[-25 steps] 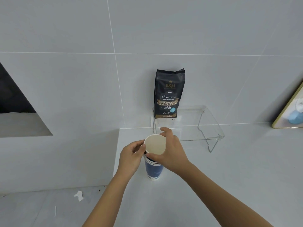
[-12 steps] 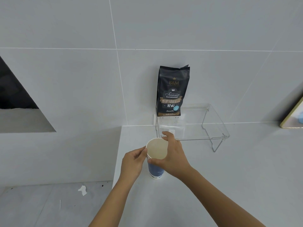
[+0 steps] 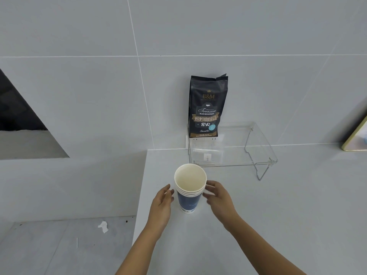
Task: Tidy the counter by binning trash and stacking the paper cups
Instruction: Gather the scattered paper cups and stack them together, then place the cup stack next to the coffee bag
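Note:
A stack of several blue-and-white paper cups (image 3: 189, 192) stands upright on the light grey counter (image 3: 268, 205), near its left edge. My left hand (image 3: 161, 205) hovers just left of the stack with its fingers apart, a small gap between them and the cups. My right hand (image 3: 219, 197) is at the stack's right side, fingers spread; the fingertips are at or just off the rims, holding nothing.
A black coffee bag (image 3: 207, 108) stands on a clear acrylic shelf riser (image 3: 258, 153) against the tiled wall. A gold-framed picture (image 3: 357, 135) leans at far right. On the floor left of the counter lies a white paper scrap (image 3: 103, 227).
Both hands have let go of the cup stack and drawn slightly apart from it. The top cup now sits down in the stack. The camera view has shifted a little.

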